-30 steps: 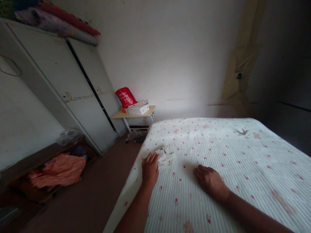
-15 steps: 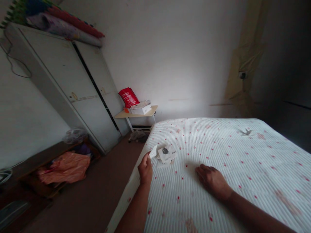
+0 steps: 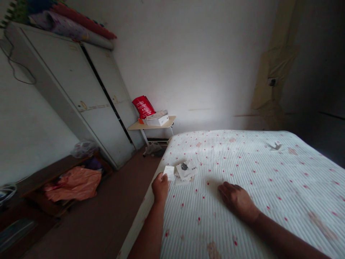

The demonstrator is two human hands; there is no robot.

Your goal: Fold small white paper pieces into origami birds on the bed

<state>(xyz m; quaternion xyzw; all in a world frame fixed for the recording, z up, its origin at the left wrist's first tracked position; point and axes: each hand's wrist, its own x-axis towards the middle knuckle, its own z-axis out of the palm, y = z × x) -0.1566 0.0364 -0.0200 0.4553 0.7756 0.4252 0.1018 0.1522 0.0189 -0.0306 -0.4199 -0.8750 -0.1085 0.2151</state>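
Note:
My left hand (image 3: 160,186) is closed in a pinch on a small white slip of paper (image 3: 169,172), held just above the left edge of the mattress (image 3: 256,172). A little pile of white papers (image 3: 185,169) with a dark spot on top lies right beside that slip. My right hand (image 3: 235,198) rests palm down on the mattress, fingers flat and slightly apart, holding nothing.
The mattress is white with small red dots. A grey wardrobe (image 3: 81,97) stands at the left with rolled bedding on top. A small table (image 3: 152,125) carries a red bag (image 3: 142,106) and boxes. An orange bag (image 3: 75,181) lies on a low shelf; brown floor runs between.
My left hand went from lying over the papers to lifting one slip clear of the pile. The right hand stayed flat on the mattress.

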